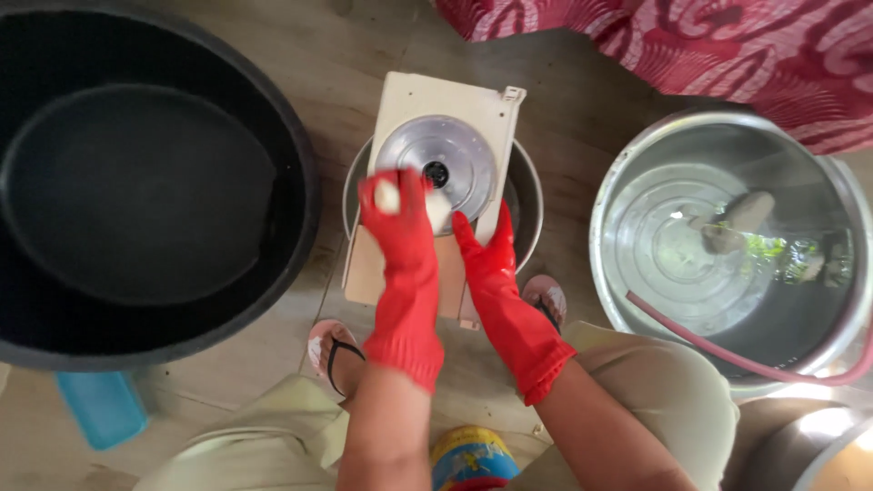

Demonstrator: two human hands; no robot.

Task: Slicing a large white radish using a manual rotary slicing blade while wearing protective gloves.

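Slicer point(446, 127), cream board with round steel blade disc, laid across small steel bowl point(527, 186), between black tub point(300, 182) to the side and water-filled steel basin point(846, 227) with pink hose point(727, 350) on the other side. Left hand point(400, 218), red-gloved, fingers curled around pale round vegetable point(388, 195), pressed against the slicer's disc; second pale piece point(438, 211) just beside it, blurred. Right hand point(482, 250), red-gloved too, fingers pressed together and flat on the slicer's near edge, clutching nothing; sandalled feet point(332, 350) just below the slicer, blue box point(100, 409) under the tub's rim.
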